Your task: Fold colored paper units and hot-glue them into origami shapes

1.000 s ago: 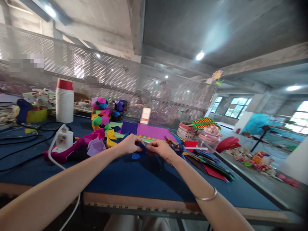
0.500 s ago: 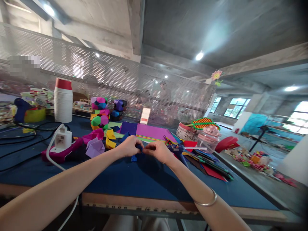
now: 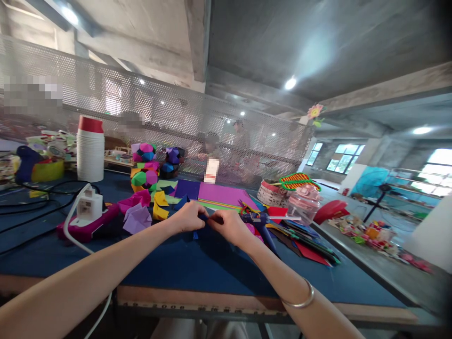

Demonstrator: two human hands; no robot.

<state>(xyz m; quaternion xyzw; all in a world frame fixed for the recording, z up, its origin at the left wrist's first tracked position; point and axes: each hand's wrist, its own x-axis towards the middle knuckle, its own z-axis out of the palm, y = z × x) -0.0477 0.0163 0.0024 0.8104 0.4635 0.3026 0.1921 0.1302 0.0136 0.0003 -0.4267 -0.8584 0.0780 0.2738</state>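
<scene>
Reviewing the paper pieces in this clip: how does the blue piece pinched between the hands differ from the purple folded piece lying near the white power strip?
The blue paper piece is dark blue, mostly hidden, and pinched between the left hand and right hand. The purple folded piece is pale purple, fully in view, and lies untouched on the table beside the power strip. It also looks larger. Both appear to be folded craft paper.
</scene>
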